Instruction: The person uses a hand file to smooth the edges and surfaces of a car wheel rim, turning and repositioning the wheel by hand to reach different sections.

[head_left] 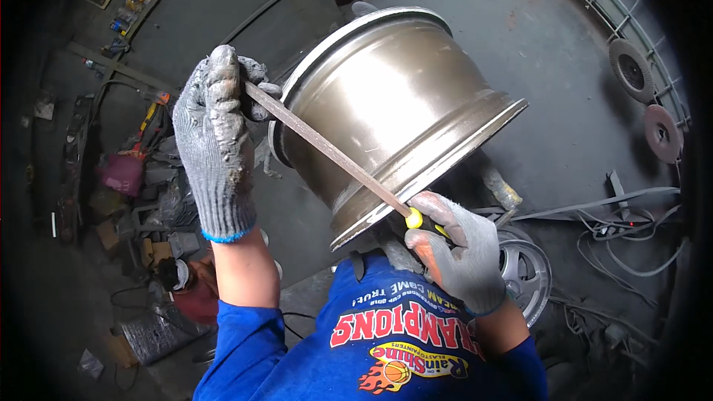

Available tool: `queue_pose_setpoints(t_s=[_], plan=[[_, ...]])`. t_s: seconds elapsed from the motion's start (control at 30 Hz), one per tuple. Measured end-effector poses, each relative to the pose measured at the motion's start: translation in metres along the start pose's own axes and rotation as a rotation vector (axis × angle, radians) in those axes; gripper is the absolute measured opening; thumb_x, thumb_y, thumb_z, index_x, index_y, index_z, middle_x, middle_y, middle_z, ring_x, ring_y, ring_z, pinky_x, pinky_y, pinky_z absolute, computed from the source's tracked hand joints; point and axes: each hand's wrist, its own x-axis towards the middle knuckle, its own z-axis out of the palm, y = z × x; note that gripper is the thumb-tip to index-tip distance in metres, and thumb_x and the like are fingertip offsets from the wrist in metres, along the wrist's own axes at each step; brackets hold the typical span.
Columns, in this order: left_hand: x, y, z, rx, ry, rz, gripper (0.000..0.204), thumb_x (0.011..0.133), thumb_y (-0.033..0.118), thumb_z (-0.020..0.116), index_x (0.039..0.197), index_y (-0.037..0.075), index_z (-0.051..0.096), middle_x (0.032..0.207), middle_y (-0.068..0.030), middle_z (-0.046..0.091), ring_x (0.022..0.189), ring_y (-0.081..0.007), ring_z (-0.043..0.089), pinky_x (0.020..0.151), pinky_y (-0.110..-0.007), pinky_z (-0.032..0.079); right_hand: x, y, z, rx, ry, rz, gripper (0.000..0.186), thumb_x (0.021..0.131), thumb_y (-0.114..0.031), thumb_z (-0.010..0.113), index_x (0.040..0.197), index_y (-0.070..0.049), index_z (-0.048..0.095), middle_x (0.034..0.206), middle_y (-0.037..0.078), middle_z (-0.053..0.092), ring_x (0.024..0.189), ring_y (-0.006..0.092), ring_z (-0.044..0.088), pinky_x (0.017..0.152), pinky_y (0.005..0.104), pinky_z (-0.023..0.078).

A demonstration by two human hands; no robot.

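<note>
A bronze-grey metal wheel rim [394, 82] is held up on its side in front of me, its bright bare lip [438, 167] facing toward me. Across its left part slants a long flat file [327, 147], passing over the near lip; contact with the metal is hard to judge. My right hand [468, 252], in a grey-white work glove, grips the file's black and yellow handle [414, 217]. Up at the left, my gloved left hand [215, 130] closes its fingers on the far end of the file. Whatever supports the rim is mostly hidden under it.
Another spoked wheel [523, 275] is low at the right. Two round discs [631, 70] hang on a wire grid at the far right. Cables [631, 230] trail at the right. At the left lie a pink bag [121, 174], cardboard, plastic and other clutter.
</note>
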Motion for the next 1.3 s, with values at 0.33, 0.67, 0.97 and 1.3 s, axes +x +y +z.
queue_pose_setpoints(t_s=[0.33, 0.67, 0.97, 1.3], plan=[[-0.036, -0.001, 0.010, 0.109, -0.172, -0.012, 0.042, 0.113, 0.038, 0.055, 0.094, 0.003, 0.068, 0.080, -0.0055, 0.070, 0.065, -0.0077, 0.060, 0.061, -0.024, 0.046, -0.033, 0.011, -0.013, -0.163, 0.049, 0.070, 0.042, 0.083, -0.008, 0.082, 0.124, 0.000, 0.076, 0.112, 0.020, 0.079, 0.092, 0.0329, 0.080, 0.082, 0.0363, 0.062], [-0.068, -0.010, 0.017, 0.036, -0.226, -0.095, 0.050, 0.113, 0.049, 0.053, 0.097, 0.003, 0.064, 0.086, -0.0109, 0.074, 0.067, -0.0119, 0.066, 0.058, -0.024, 0.048, -0.069, 0.033, -0.017, -0.143, 0.057, 0.034, 0.040, 0.082, -0.007, 0.081, 0.121, -0.003, 0.076, 0.113, 0.019, 0.079, 0.091, 0.0325, 0.080, 0.079, 0.0352, 0.063], [-0.011, -0.015, 0.006, -0.001, -0.070, 0.083, 0.039, 0.115, 0.035, 0.055, 0.094, 0.003, 0.065, 0.079, -0.0059, 0.068, 0.065, -0.0099, 0.064, 0.059, -0.024, 0.047, -0.017, 0.000, 0.006, -0.005, 0.094, 0.089, 0.039, 0.085, -0.009, 0.079, 0.123, -0.002, 0.076, 0.115, 0.020, 0.079, 0.095, 0.0338, 0.080, 0.083, 0.0363, 0.064], [-0.041, -0.006, 0.011, 0.050, -0.182, -0.010, 0.040, 0.114, 0.035, 0.057, 0.094, 0.001, 0.067, 0.084, -0.0061, 0.071, 0.067, -0.0087, 0.063, 0.060, -0.025, 0.048, -0.042, 0.014, -0.003, -0.161, 0.108, 0.023, 0.036, 0.083, -0.007, 0.080, 0.118, -0.002, 0.078, 0.116, 0.020, 0.079, 0.087, 0.0316, 0.079, 0.078, 0.0365, 0.063]])
